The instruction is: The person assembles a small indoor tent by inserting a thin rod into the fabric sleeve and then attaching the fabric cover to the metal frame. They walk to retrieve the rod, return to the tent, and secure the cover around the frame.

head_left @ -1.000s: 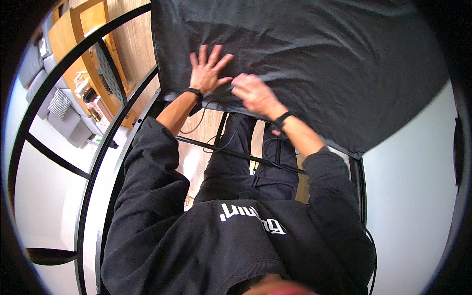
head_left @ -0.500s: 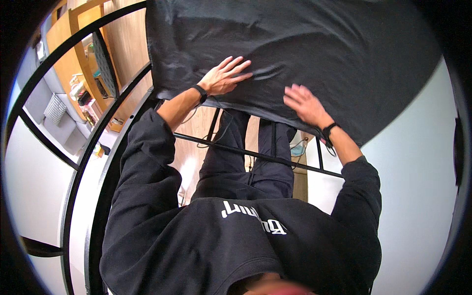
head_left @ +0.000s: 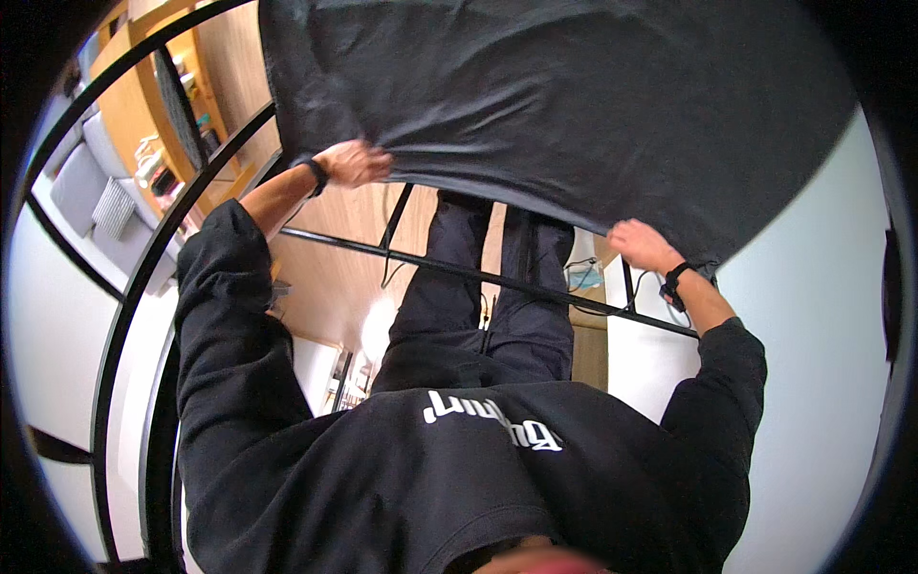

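Note:
A black bed sheet (head_left: 593, 105) stretches away from me, with creases running between my hands along its near edge. My left hand (head_left: 354, 163) is closed on that edge near the sheet's left corner, slightly blurred. Farther right, my right hand (head_left: 643, 245) has its fingers curled over the same edge, closed on the cloth. What lies under the sheet is hidden. Each wrist wears a dark band, and a thin cable hangs by the right one.
A black metal rail (head_left: 449, 271) crosses between me and the sheet, above my legs. Curved black bars (head_left: 182, 206) rise at the left. Beyond them are a wooden desk (head_left: 124, 86) and a grey sofa (head_left: 81, 182). A white wall (head_left: 803, 316) bounds the right side.
Both hands were open and flat over the sheet; they have come nearer me and spread apart, closing on its near edge. My left hand moved left, my right hand right.

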A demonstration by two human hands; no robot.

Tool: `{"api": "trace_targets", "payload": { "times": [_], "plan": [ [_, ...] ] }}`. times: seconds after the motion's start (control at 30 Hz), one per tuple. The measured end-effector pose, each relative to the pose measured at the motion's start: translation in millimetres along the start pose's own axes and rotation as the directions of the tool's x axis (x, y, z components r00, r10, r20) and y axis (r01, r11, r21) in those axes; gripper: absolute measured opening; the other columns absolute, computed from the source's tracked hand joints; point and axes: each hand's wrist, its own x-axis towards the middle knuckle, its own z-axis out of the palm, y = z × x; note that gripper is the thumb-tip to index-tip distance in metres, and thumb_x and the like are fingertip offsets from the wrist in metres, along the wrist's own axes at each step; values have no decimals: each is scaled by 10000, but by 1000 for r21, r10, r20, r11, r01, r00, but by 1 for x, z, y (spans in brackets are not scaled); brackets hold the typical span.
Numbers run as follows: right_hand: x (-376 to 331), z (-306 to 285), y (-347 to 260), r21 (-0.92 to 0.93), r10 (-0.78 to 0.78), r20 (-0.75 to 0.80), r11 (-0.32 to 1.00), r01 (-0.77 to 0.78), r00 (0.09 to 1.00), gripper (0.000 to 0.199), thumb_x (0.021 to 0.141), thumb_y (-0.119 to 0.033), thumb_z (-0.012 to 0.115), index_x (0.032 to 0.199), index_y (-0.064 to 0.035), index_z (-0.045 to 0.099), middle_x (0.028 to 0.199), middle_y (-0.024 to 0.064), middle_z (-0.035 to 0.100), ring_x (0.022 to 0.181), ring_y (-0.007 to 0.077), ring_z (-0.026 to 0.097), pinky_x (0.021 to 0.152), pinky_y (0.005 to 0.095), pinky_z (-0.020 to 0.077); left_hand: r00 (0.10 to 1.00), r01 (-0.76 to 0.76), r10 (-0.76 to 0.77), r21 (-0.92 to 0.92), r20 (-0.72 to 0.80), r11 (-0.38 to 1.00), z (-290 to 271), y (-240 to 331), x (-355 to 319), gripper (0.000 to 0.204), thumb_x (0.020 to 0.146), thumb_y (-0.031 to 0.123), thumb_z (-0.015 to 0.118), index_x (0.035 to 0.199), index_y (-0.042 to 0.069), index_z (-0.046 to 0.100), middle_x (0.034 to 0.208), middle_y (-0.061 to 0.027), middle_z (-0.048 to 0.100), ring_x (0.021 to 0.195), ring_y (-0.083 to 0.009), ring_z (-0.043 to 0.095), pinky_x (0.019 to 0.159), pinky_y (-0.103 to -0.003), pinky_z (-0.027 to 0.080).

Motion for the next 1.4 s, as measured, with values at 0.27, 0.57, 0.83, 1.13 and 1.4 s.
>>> {"api": "trace_targets", "payload": {
  "times": [0.27, 0.57, 0.83, 1.13, 1.4],
  "plan": [
    [146, -108, -4, -279, -4, -476, 949, -146, 880, 663, 852, -26, 631, 1496, -147, 531, 1683, 99, 333, 1556, 329, 293, 1285, 485, 259, 893, 433, -409, 112, -187, 895, 6, 39, 18, 797, 984, 234, 651, 1612, 537, 263, 1771, -28, -75, 1609, -433, 26, 1135, -702, 405],
    [202, -99, -41, -268, -148, -231, 960, 83, 962, 500, 823, -58, 677, 1319, -112, 662, 1625, 116, 420, 1548, 320, 311, 1283, 510, 247, 793, 593, -502, -250, 345, 765, 70, 1, -55, 308, 977, 298, 577, 1134, 112, 767, 1204, -81, 756, 1191, -245, 701, 955, -421, 581],
    [238, -178, -28, -287, -42, -558, 947, -145, 829, 750, 826, -18, 688, 1531, -161, 477, 1668, 123, 323, 1548, 370, 273, 1273, 517, 267, -168, 351, -845, -832, -508, 430, -36, -78, -15, 675, 989, 386, 663, 1574, 177, 399, 1639, -262, 324, 1484, -458, 361, 1230, -507, 338],
    [287, -294, 38, -180, 131, -855, 833, -524, 502, 677, 954, -226, 625, 1591, -163, 403, 1702, 114, 277, 1569, 368, 238, 1274, 552, 202, -678, 122, -709, -920, 197, -372, -38, -126, 4, 756, 999, 434, 604, 1582, 49, 319, 1661, -274, 251, 1522, -466, 264, 1243, -573, 232],
    [279, -304, 68, -199, 163, -851, 781, -592, 500, 753, 904, -306, 593, 1622, -253, 376, 1720, 45, 277, 1577, 311, 252, 1275, 546, 207, -137, 564, -731, -659, -669, 497, -164, -270, -54, 716, 1027, 503, 558, 1596, 106, 380, 1682, -234, 271, 1566, -400, 241, 1257, -551, 232]
  ]
}}
